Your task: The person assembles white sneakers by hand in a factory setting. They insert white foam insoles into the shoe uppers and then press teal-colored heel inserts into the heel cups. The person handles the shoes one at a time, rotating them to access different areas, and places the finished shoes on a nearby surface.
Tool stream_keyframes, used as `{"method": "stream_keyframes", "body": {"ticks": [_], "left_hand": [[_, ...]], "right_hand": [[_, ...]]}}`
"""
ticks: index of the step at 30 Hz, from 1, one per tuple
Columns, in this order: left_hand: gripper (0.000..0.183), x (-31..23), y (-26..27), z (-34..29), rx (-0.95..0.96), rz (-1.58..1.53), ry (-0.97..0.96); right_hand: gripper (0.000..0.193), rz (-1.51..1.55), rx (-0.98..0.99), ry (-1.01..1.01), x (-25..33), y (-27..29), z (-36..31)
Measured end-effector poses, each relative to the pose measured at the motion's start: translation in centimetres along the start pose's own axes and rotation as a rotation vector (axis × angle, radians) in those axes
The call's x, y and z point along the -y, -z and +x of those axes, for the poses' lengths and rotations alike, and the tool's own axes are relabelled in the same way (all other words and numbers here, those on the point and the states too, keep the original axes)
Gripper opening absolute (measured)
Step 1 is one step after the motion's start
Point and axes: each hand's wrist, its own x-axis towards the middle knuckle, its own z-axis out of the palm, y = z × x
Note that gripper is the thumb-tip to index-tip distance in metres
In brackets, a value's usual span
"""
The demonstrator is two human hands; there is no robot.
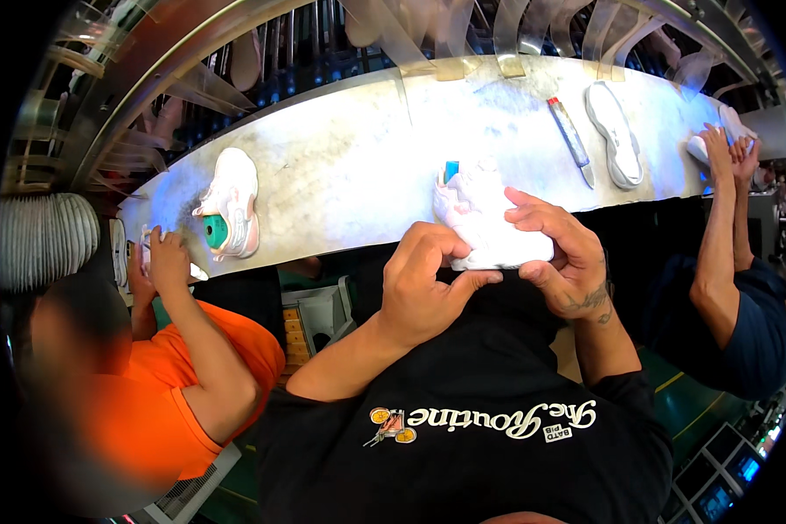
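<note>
Between both hands, at the near edge of the bench, is a white and pale pink shoe (485,214) with a bit of blue showing at its far end. My left hand (424,279) is closed on the shoe's near left side, thumb underneath. Across from it, my right hand (563,249) grips the right side, fingers on top and thumb at the near edge. Bright glare washes out much of the shoe's surface. Just right of it lie a knife (569,135) with a red-ended handle and a loose white shoe sole (616,140).
Another white and pink shoe (236,196) with a green insert stands left on the curved white bench (341,166). Clear plastic strips (450,39) hang along the far edge. Co-workers handle shoe parts on both sides: an orange-shirted person (201,384) left, a dark-shirted person (738,323) right.
</note>
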Motion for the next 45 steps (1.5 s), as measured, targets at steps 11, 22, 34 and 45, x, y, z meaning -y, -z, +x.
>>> {"method": "stream_keyframes", "body": {"ticks": [11, 22, 34, 45], "left_hand": [[0.046, -0.9, 0.5, 0.2, 0.147, -0.001, 0.054], [0.047, 1.9, -0.8, 1.6, 0.132, -0.008, -0.022], [0.053, 2.7, -2.1, 1.1, 0.059, 0.029, 0.018], [0.050, 2.6, -2.9, 1.1, 0.040, -0.016, -0.026]], "right_hand": [[0.057, 0.154, 0.048, 0.007, -1.5, 1.4, 0.3], [0.057, 0.245, 0.086, 0.007, -2.5, 2.6, 0.5], [0.040, -0.159, 0.118, -0.048, 0.2, 2.5, 1.9], [0.039, -0.099, 0.019, -0.095, -1.2, 2.2, 3.4]]}}
